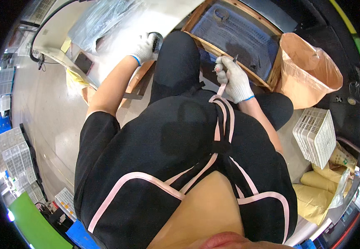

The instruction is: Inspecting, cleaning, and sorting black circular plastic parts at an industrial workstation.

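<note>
My left hand (143, 48), in a white knit glove with a blue cuff edge, rests at the edge of the white table (115, 64). Its fingers are closed on a dark, rounded part (158, 42), whose exact kind I cannot make out. Above my right thigh, my gloved right hand (234, 79) is closed around a small tool with a dark pointed tip (235, 57); the tool's handle is hidden in the fist. A pink strip (221, 89) shows just below those fingers. Close ahead of this hand lies a wood-framed tray (213, 48) with a dark bluish bed.
A clear ring (220, 14) lies in the tray's far part. Right of it stands an open bin lined with an orange-brown bag (304, 89), then white plastic baskets (315, 135) and yellow sacks (313, 201). Clear plastic sheeting (101, 23) and a phone (84, 63) lie on the table.
</note>
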Demonstrator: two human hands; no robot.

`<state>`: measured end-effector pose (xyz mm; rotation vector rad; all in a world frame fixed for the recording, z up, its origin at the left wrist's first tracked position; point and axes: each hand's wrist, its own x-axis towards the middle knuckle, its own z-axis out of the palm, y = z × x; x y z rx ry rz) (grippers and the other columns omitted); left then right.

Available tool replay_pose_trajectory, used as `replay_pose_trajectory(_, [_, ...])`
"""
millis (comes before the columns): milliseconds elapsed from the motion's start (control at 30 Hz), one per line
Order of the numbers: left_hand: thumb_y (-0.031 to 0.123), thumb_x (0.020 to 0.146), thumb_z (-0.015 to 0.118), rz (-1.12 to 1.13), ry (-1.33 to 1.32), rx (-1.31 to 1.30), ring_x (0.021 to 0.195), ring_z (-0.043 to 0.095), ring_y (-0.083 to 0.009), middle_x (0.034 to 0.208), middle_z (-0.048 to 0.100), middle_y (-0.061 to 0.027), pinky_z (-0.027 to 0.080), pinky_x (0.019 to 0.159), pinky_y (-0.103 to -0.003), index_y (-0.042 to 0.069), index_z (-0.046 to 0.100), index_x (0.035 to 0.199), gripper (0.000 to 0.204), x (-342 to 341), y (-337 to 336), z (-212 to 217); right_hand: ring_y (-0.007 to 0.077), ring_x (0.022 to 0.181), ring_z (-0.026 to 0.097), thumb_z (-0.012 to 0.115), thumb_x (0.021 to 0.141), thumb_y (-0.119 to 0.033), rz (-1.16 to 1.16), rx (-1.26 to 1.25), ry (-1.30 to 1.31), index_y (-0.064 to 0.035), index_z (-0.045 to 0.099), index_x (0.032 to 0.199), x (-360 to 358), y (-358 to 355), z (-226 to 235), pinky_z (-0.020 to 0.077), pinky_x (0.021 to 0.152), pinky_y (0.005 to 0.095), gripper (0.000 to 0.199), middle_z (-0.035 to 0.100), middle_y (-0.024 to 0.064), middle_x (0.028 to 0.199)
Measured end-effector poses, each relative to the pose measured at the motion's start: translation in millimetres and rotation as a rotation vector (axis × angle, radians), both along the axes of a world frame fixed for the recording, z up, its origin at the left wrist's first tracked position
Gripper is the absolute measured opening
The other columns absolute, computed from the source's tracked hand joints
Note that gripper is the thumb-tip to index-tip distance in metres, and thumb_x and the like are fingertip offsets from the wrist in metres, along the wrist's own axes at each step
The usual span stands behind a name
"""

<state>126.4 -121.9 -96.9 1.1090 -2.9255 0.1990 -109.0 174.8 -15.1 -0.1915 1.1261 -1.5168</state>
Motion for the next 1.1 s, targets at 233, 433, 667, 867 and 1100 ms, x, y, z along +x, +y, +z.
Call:
replay_pose_trajectory(233, [0.037, 0.06, 0.088, -0.044, -0.014, 0.1, 0.113, 0.055, -0.0443, 0.126, 0.055, -0.0229, 0.046, 0.098, -0.054, 0.023, 0.045, 0.139, 0.09, -22.6, -24.2, 7.1, 0.0052, 0.055, 0.047, 0.058, 0.1, -0.027, 0.04, -0.09, 0.076, -0.0052, 0.062, 0.099, 0.4, 2.2, 0.5, 0.0363, 0.046, 0.019, 0.022, 0.062, 0.0028, 0.076])
replay_pose_trajectory(433, [0.036, 0.06, 0.085, -0.054, -0.02, 0.132, 0.118, 0.05, -0.0411, 0.13, 0.056, -0.0213, 0.043, 0.103, -0.051, 0.013, 0.047, 0.139, 0.091, -20.8, -2.7, 23.8, 0.0051, 0.056, 0.046, 0.055, 0.101, -0.027, 0.001, -0.056, 0.197, -0.005, 0.062, 0.102, 0.7, -5.0, 7.4, 0.0354, 0.047, 0.0179, 0.023, 0.062, 0.0017, 0.079])
replay_pose_trajectory(667, [0.041, 0.062, 0.085, -0.018, 0.007, 0.093, 0.12, 0.049, -0.0416, 0.13, 0.056, -0.0196, 0.042, 0.104, -0.051, 0.012, 0.047, 0.138, 0.09, -11.9, -4.8, 15.6, 0.0037, 0.06, 0.048, 0.058, 0.1, -0.028, 0.039, -0.04, 0.239, -0.0044, 0.064, 0.102, 2.1, -20.6, 7.2, 0.0378, 0.05, 0.0169, 0.024, 0.063, 0.0015, 0.081])
replay_pose_trajectory(867, [0.038, 0.086, 0.061, -0.037, 0.093, 0.137, 0.117, 0.057, -0.0372, 0.123, 0.06, -0.0233, 0.043, 0.106, -0.044, 0.01, 0.045, 0.145, 0.068, -11.5, -27.1, 25.4, 0.003, 0.059, 0.048, 0.059, 0.099, -0.028, 0.065, -0.095, 0.279, -0.0038, 0.064, 0.104, 0.8, -25.5, 10.2, 0.0368, 0.049, 0.0158, 0.025, 0.063, 0.0011, 0.08])
replay_pose_trajectory(1100, [0.019, 0.086, 0.054, -0.312, 0.453, 0.094, 0.114, 0.061, -0.0329, 0.125, 0.062, -0.02, 0.047, 0.103, -0.043, 0.01, 0.051, 0.143, 0.057, -38.6, 15.6, 98.2, 0.005, 0.066, 0.056, 0.053, 0.101, -0.049, 0.397, -0.128, 0.217, 0.0008, 0.048, 0.138, 1.2, -76.3, 27.6, 0.0444, 0.043, 0.0121, 0.062, 0.066, 0.0097, 0.11])
